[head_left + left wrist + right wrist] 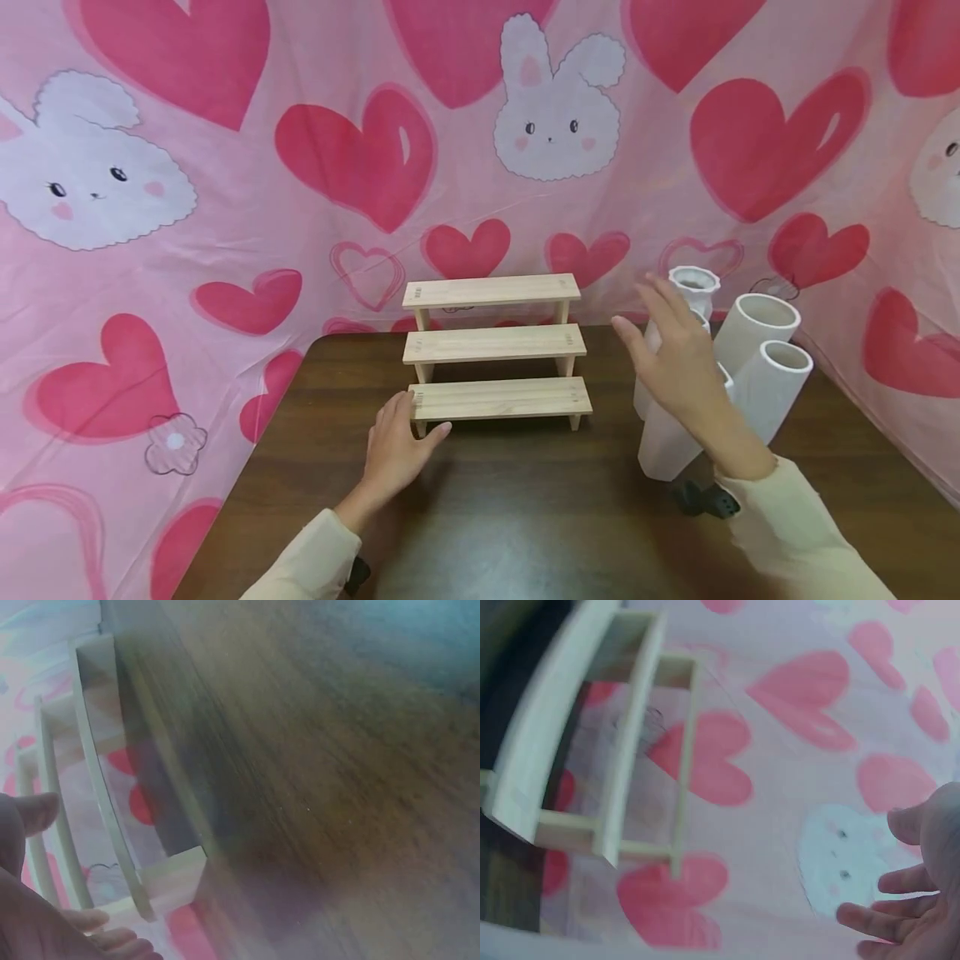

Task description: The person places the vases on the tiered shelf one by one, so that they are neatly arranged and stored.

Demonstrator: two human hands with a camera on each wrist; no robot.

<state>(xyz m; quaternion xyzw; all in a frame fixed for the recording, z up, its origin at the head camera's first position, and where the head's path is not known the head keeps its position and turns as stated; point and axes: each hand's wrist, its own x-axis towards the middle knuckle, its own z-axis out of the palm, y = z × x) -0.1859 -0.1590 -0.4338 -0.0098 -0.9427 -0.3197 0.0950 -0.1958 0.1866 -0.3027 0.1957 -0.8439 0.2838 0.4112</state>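
A three-tier stand of pale wood point(502, 398) sits toward the back of the dark table. My left hand point(393, 446) is at the left end of its lowest tier, fingertips right at the edge and thumb spread in front. The left wrist view shows the fingers of that hand point(112, 941) beside the stand's end. On the right, several tall white vases point(772, 383) stand close together, one with a wavy rim point(694, 280). My right hand point(671, 358) is raised in front of them, fingers spread and holding nothing, hiding part of the group.
The brown wooden table point(510, 517) spreads in front of the stand. Behind it and along the sides hangs a pink cloth point(457, 192) printed with hearts and rabbits. A small black device point(705, 500) is at the right wrist.
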